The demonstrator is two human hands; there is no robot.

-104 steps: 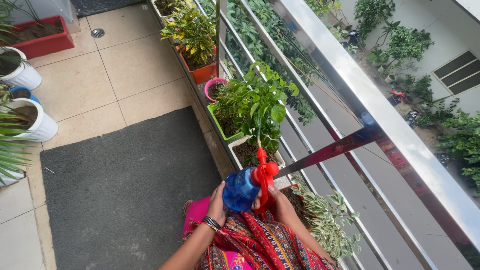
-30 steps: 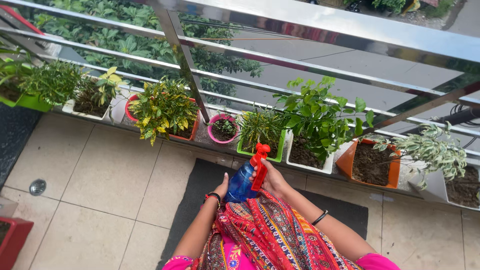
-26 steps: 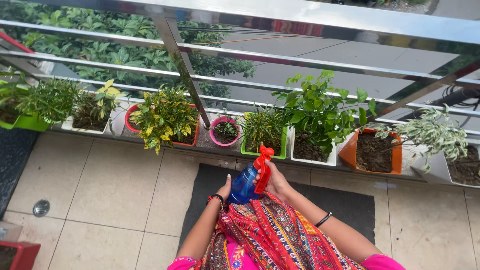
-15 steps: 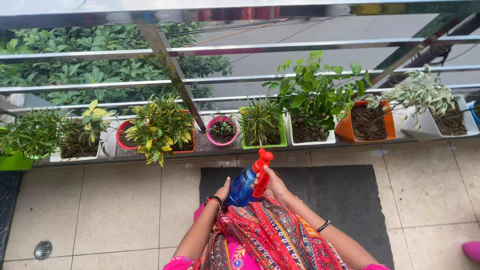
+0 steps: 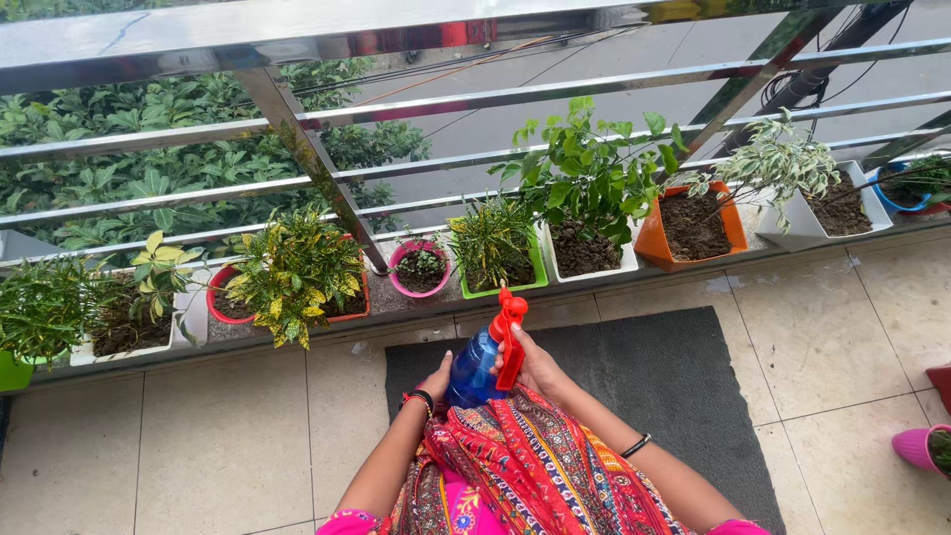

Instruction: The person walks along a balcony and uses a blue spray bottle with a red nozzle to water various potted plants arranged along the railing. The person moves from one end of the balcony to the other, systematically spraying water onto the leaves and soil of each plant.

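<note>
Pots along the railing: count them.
10, left to right: green, white, red, pink, green, white, orange, white, blue; separately, pink at right edge. More may be hidden.

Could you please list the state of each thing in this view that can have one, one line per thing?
Spray bottle: held in both hands, tilted, red nozzle toward the pots.
Left hand: supports the bottle's base.
Right hand: fingers wrapped at the red trigger.
Orange pot: upright, mostly bare soil.
Pink pot: upright, small plant.
Green pot: upright, planted.
Dark mat: lying flat.
</note>
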